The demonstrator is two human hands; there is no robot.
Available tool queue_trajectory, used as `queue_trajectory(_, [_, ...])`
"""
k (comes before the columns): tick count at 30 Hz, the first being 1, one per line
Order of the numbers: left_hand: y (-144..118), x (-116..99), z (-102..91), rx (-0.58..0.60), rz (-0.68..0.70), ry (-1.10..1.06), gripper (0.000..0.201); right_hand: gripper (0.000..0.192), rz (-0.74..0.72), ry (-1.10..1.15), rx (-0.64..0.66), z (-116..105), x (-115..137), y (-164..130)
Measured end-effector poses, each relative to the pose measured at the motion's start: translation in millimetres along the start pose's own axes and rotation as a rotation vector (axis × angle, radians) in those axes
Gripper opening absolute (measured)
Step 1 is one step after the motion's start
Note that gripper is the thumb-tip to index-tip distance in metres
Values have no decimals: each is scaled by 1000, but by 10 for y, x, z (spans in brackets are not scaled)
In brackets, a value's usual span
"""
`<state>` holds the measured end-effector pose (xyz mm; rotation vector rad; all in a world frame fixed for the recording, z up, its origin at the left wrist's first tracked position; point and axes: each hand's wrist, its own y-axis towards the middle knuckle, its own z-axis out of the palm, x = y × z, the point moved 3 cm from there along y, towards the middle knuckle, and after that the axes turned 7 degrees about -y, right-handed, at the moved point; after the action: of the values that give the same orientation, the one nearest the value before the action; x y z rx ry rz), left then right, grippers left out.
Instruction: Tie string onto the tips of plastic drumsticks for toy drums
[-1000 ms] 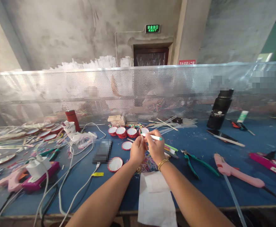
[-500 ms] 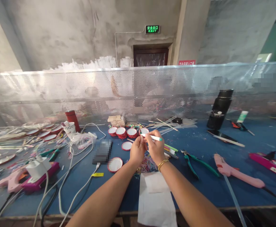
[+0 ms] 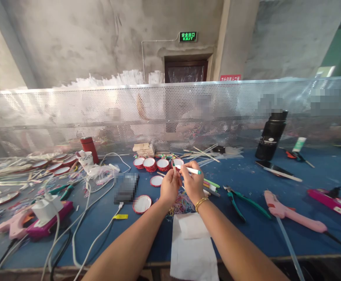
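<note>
My right hand (image 3: 193,183) is closed around a white marker pen (image 3: 193,170) with a green end, its other end pointing left toward my left hand. In the fingers of my left hand (image 3: 170,186) a small pale stick (image 3: 174,169) stands upright; its top looks dark green. Both hands are close together above a tangle of coloured strings (image 3: 180,203). Several more markers (image 3: 211,183) lie behind my right wrist. Stacks of red-rimmed white discs (image 3: 149,163) stand just beyond the hands, and a single disc (image 3: 142,203) lies left of my left forearm.
White paper (image 3: 192,246) hangs over the table's front edge between my forearms. On the right are green-handled pliers (image 3: 240,203), a pink glue gun (image 3: 293,214) and a black bottle (image 3: 271,136). Leftward lie a phone (image 3: 126,188), white cables and a power strip (image 3: 52,220). A perforated metal screen (image 3: 100,117) stands behind.
Almost nothing differs. My right hand and the marker have shifted very slightly, while the left hand keeps its hold on the small stick.
</note>
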<state>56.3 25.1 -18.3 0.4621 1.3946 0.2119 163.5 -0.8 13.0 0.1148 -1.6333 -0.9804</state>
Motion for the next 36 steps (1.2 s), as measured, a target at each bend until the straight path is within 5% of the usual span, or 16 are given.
queue_trajectory(36, [13, -3, -1, -10, -8, -13, 49, 23, -1, 28, 34, 19, 16, -13])
